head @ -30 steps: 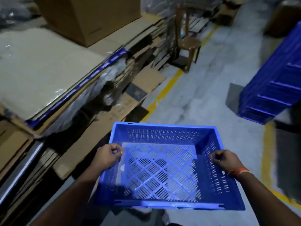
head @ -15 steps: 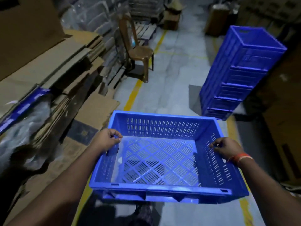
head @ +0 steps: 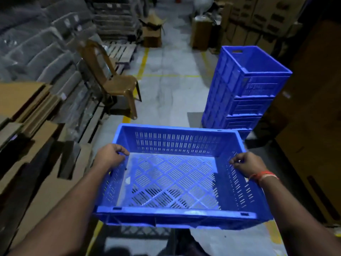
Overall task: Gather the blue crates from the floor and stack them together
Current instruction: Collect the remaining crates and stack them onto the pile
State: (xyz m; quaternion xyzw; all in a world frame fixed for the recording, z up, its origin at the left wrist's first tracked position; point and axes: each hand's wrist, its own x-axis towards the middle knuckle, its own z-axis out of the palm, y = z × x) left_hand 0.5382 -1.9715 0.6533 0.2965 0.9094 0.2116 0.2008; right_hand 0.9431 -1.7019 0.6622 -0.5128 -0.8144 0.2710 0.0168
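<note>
I am carrying one blue crate (head: 175, 174) in the lower middle of the frame, held off the floor and roughly level, its open top toward me and its slatted bottom bare. My left hand (head: 110, 157) grips the left rim with the fingers curled over the edge; my right hand (head: 247, 164) grips the right rim the same way, an orange band on that wrist. Both grips look firm — nothing is released.

Up in the right of the frame stands the stack of blue crates (head: 245, 89), several high, on the grey floor (head: 166, 89) beside the yellow line. So part of the gathering looks done: those crates are already piled together, and the one in my hands is not yet on them. The far rim of my crate sits low against the base of the stack in the picture, but I judge the pile to be some way ahead of me.

What is left, as I read it, is to walk to the stack, raise this crate above the top one and seat it squarely. Whether more crates lie on the floor outside the frame I cannot tell — none show here. A brown chair (head: 114, 80) stands at the left of the aisle, clear of my line to the stack.
</note>
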